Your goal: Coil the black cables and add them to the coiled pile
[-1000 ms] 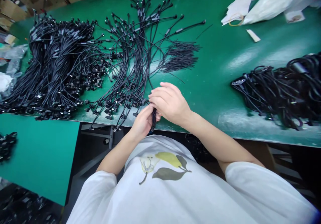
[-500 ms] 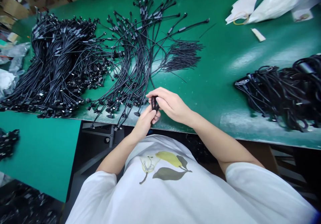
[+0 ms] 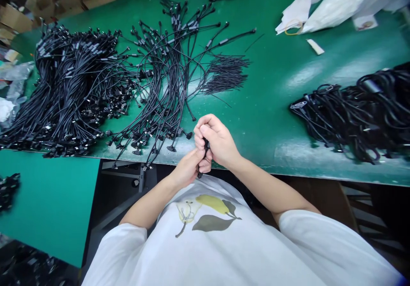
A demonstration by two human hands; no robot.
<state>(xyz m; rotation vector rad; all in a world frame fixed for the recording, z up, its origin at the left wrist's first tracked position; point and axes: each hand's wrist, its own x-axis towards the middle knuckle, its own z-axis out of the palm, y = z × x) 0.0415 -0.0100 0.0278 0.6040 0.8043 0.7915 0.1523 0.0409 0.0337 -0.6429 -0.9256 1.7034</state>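
In the head view, a black cable (image 3: 205, 148) is pinched between the left hand (image 3: 187, 170) and the right hand (image 3: 218, 143), just over the near edge of the green table (image 3: 272, 119). Both grips are closed, with the fingers curled and pressed together around it. Fanned black cables (image 3: 166, 85) are spread just beyond the hands, a dense cable heap (image 3: 73, 85) is laid to the left, and a tangled cable pile (image 3: 352, 119) is laid to the right. White plastic bags (image 3: 333, 8) are placed at the far right.
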